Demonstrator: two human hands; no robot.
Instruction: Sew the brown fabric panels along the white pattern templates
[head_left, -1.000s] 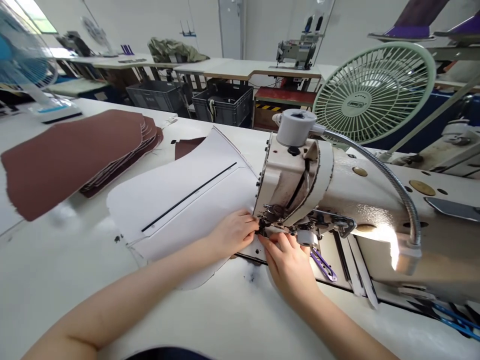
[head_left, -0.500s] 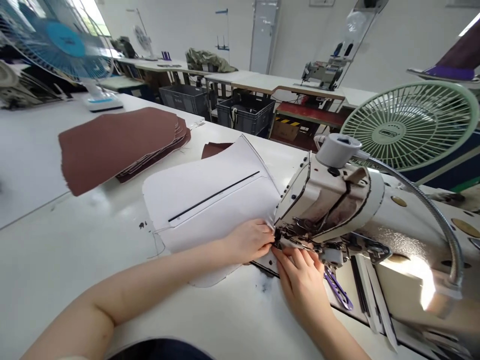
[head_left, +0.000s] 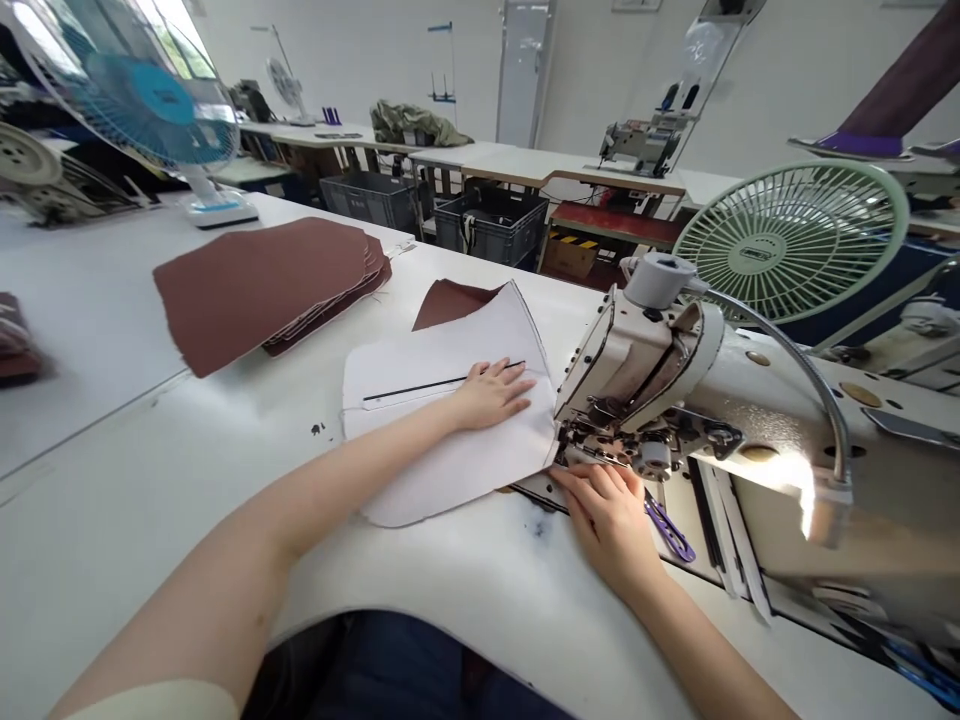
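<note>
A sewing machine (head_left: 652,370) stands over the right edge of a smooth, round-cornered white panel (head_left: 442,465). The right hand (head_left: 611,515) rests beside that edge, its grip unclear; the left hand (head_left: 487,397) spreads across the panel's thin black strip (head_left: 412,388).

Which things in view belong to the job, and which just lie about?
Belonging:
white flat panel with black line, under the left hand
cream metal sewing machine, beside the right hand
flat brown stacked panels, probably

Apparently incidental:
slim purple snips
round green fan
grey plastic crates
</note>
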